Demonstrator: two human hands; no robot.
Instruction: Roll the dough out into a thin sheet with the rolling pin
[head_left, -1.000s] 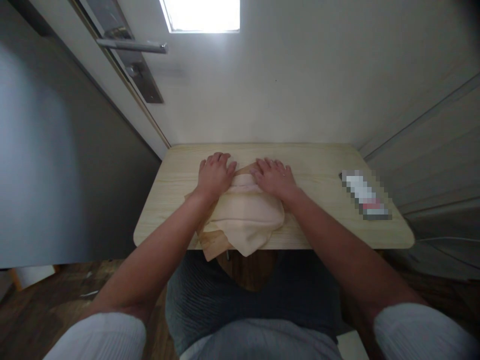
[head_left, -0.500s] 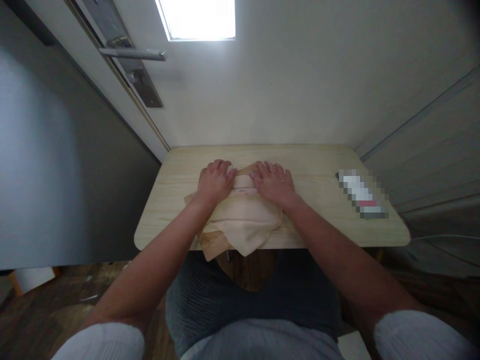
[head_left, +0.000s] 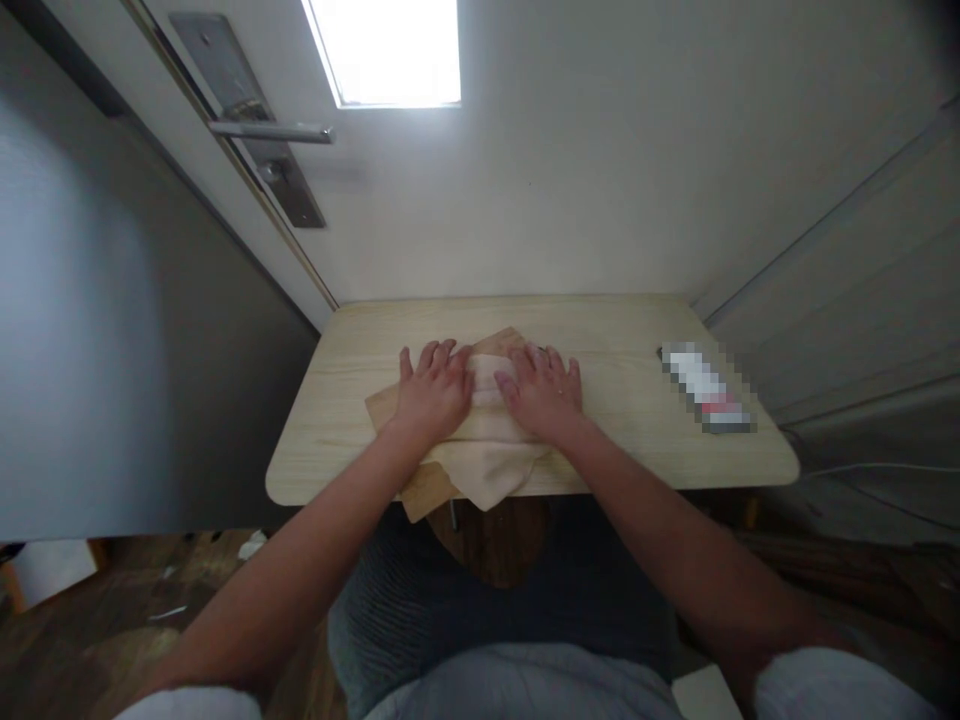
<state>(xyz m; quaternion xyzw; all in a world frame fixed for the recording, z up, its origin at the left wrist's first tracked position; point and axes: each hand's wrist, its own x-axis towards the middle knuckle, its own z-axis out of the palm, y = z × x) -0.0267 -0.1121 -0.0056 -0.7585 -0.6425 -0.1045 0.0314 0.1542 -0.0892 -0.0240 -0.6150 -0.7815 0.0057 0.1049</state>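
A soft cream cloth (head_left: 491,472) lies partly folded on a sheet of brown paper (head_left: 429,488), both reaching over the near table edge. My left hand (head_left: 433,388) rests palm down on the cloth's left side, fingers spread and thumb towards the middle. On its right side lies my right hand (head_left: 544,388), fingers apart and slightly bent, its thumb on the cloth. Between the two hands a folded band of the cloth shows. Corners of the paper stick out beyond the cloth at the far side and at the left. The fingers cover parts of the cloth's side edges.
The small pale wooden table (head_left: 622,400) stands against a white door with a metal handle (head_left: 277,132). On its right lies a flat, pixelated object (head_left: 705,388). A grey panel (head_left: 150,350) rises at the left. A cable (head_left: 870,467) runs at the right.
Both hands have slid slightly towards me over the cloth, and the left fingers have spread. More of the paper's far corner shows. The view has tilted up a little.
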